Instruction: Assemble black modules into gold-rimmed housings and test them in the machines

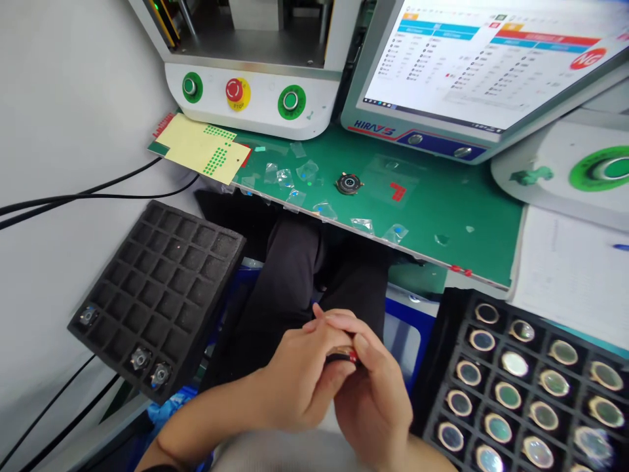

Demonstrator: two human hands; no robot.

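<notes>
Close in front of my body, my left hand (299, 370) and my right hand (376, 383) are brought together around a small round watch case (341, 354). Its dark edge and a bit of red and gold show between the thumbs and fingers; the rest is covered. The fingers of both hands are curled and overlap above the piece. Beyond them, on the green bench mat (422, 210), lies a dark round watch back (348, 183) with small lugs around its rim.
A black foam tray (184, 226) at left holds several small watch parts along its near edge. At right, a black tray (474, 357) carries round watch pieces with gold rims. Clear film scraps (285, 177) and a yellow card (196, 147) lie before the button panel (260, 108). A monitor (442, 72) stands behind.
</notes>
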